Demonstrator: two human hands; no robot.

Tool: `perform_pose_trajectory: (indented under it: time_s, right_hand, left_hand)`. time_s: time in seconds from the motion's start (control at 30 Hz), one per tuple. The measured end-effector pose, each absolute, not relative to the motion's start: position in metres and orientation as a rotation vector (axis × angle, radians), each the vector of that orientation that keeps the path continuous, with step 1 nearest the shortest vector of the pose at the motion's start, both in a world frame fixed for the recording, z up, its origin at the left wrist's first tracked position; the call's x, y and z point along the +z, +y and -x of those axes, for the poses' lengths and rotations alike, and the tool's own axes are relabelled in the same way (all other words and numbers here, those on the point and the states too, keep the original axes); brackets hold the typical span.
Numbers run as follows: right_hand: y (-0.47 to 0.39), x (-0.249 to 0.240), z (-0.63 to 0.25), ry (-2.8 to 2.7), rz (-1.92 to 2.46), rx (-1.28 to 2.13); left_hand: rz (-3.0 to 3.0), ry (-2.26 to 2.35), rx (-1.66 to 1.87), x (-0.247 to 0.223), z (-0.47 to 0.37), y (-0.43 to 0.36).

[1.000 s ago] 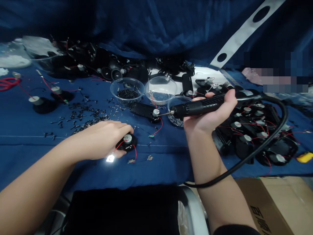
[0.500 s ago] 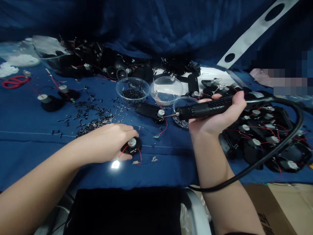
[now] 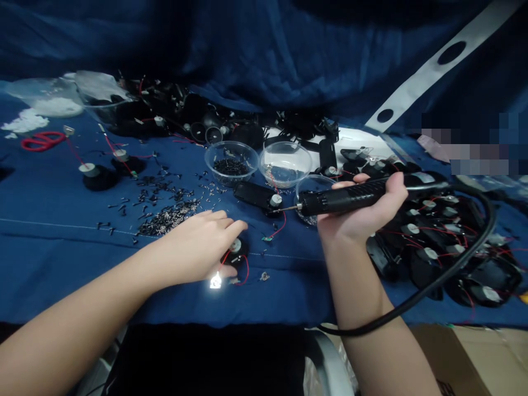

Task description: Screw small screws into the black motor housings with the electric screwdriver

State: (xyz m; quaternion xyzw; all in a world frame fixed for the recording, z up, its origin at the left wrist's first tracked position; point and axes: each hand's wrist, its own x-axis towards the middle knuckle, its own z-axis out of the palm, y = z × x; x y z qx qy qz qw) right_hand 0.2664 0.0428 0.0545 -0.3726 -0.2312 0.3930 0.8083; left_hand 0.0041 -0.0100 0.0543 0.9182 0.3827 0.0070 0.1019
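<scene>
My left hand (image 3: 212,242) bends its thumb and fingers round a black round housing with a small silver motor (image 3: 236,246) on it. Its fingers partly cover the motor. Red wires run from that housing, and a brightly lit small LED board (image 3: 215,281) lies beside the thumb. In my right hand (image 3: 363,212) is a black electric screwdriver (image 3: 342,199), held level over the palm. Its bit points left, in line with the motor end of a long black housing (image 3: 253,195); whether they touch I cannot tell. A small green board (image 3: 268,238) hangs on that housing's red wire.
Loose black screws (image 3: 167,218) lie in a heap left of centre. Clear bowls (image 3: 232,146) with small parts stand behind. Several wired housings (image 3: 429,254) crowd the right side, crossed by the screwdriver's cable (image 3: 451,272). Red-handled scissors (image 3: 41,141) lie at left.
The whole view has shifted slightly, moving the table's things right and down. My left fingers now cover more of the motor. The right hand keeps its hold on the screwdriver.
</scene>
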Motion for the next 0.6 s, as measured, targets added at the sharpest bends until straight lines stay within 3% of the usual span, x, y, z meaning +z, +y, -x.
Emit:
perform_pose_trajectory:
  time_s: [0.3, 0.6]
  right_hand:
    - [0.029, 0.058, -0.24, -0.443, 0.864, 0.919]
    - [0.016, 0.06, -0.217, -0.58, 0.84, 0.87]
  left_hand:
    - [-2.474, 0.93, 0.388, 0.089, 0.039, -0.007]
    - [-2.363, 0.989, 0.656, 0.082, 0.032, 0.002]
